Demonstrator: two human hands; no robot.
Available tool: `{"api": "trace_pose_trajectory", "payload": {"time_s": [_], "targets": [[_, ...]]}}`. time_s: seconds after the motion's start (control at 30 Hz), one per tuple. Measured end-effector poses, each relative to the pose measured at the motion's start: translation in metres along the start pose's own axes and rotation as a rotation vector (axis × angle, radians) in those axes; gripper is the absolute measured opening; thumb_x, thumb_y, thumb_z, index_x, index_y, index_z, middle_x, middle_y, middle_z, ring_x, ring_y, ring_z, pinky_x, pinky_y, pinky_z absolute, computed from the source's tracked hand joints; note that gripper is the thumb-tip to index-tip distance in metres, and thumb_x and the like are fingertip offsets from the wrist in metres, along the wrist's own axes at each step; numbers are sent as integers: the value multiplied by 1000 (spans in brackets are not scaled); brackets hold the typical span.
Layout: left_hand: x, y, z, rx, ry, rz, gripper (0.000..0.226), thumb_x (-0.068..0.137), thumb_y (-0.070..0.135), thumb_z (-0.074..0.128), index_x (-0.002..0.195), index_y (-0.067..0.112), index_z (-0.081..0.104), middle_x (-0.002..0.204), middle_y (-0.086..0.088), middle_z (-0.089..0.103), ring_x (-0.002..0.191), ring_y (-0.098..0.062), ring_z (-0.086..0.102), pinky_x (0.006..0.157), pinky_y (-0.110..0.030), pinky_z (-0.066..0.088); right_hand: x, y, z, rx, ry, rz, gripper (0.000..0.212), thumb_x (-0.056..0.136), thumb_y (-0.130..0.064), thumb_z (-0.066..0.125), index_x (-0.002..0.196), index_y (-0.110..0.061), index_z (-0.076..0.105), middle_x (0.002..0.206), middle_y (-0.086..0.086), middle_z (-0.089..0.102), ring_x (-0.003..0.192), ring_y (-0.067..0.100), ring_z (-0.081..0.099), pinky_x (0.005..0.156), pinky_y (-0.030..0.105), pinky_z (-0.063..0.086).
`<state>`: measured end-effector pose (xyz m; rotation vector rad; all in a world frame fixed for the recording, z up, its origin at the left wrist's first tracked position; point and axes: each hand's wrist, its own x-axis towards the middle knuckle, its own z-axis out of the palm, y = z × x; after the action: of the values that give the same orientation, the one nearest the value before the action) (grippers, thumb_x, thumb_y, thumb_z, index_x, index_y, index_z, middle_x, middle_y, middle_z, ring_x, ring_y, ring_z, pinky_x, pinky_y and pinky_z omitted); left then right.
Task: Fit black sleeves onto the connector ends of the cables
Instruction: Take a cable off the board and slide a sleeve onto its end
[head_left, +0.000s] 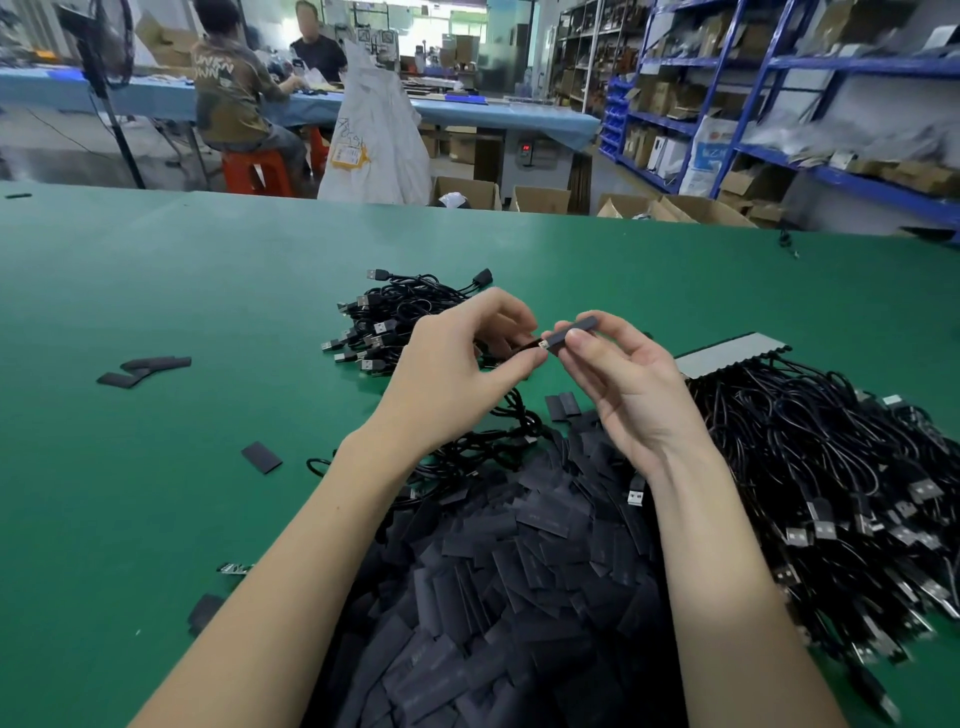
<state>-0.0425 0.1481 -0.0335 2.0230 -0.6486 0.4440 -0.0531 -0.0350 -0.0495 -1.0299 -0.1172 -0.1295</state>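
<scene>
My left hand (462, 358) pinches a black cable's connector end (540, 346), its small metal tip pointing right. My right hand (618, 379) pinches a flat black sleeve (574, 332) between thumb and fingers, its open end right at the connector tip. The cable (511, 415) hangs from my left hand down to the table. A big heap of loose black sleeves (519, 571) lies below my hands. A bundle of black USB cables (831, 467) lies to the right, and a smaller pile of cables (384, 322) sits behind my left hand.
The green table (156, 312) carries a few stray sleeves on the left (148, 366) and one near my left forearm (261, 457). A grey card (727, 353) lies under the right bundle. Beyond the table are people seated at a bench, cardboard boxes and blue shelving.
</scene>
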Motion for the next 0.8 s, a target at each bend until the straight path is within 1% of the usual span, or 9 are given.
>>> {"api": "trace_pose_trajectory", "payload": {"time_s": [0.07,0.13,0.17,0.23,0.3,0.47,0.7,0.8], "targets": [[0,1,1,-13,-1,-18,14,86,22,79,95,22,70,87,10,74,83,-5,68,75,-18,49,0,0,2,47,17,2,27,74,-7,74,99,-10,65,94,9,77,91,13,74,79,18,56],[1,2,1,-37,2,-32,11,86,19,79,92,21,71,83,9,74,81,-2,69,73,-21,51,-1,0,4,70,21,8,27,75,-7,73,100,-10,64,93,8,77,91,12,74,79,17,56],[1,2,0,-49,5,-35,10,86,18,79,91,20,71,81,9,74,80,-1,69,70,-19,50,-1,0,5,78,19,12,27,75,-8,72,101,-9,64,93,8,77,91,12,74,79,17,56],[1,3,0,-59,6,-38,9,85,17,80,90,19,72,79,9,74,78,1,68,66,-12,45,-2,0,6,83,15,19,26,76,-8,71,101,-9,64,92,7,77,92,12,74,79,16,56],[1,4,-1,-61,9,-44,10,84,16,81,88,19,73,78,9,74,77,1,68,66,-7,41,-2,-1,7,81,21,27,27,76,-8,71,102,-8,64,91,7,77,91,12,74,79,17,56],[2,6,-1,-63,15,-79,10,82,15,81,84,21,73,74,9,74,75,2,69,64,-11,43,-1,-2,8,56,16,35,30,74,-9,75,102,-8,65,94,10,77,93,14,74,80,18,57],[2,4,-3,-57,15,-72,5,82,15,82,81,18,78,74,9,75,71,1,69,63,-7,42,-2,-1,8,25,-13,37,31,74,-8,76,103,-8,65,97,12,77,91,16,75,78,19,57],[2,3,-3,-105,5,-76,4,83,15,82,82,16,79,74,7,76,67,0,68,62,-6,42,-2,-3,9,27,-25,34,30,75,-9,76,103,-9,65,96,11,77,92,16,75,78,18,57]]}}
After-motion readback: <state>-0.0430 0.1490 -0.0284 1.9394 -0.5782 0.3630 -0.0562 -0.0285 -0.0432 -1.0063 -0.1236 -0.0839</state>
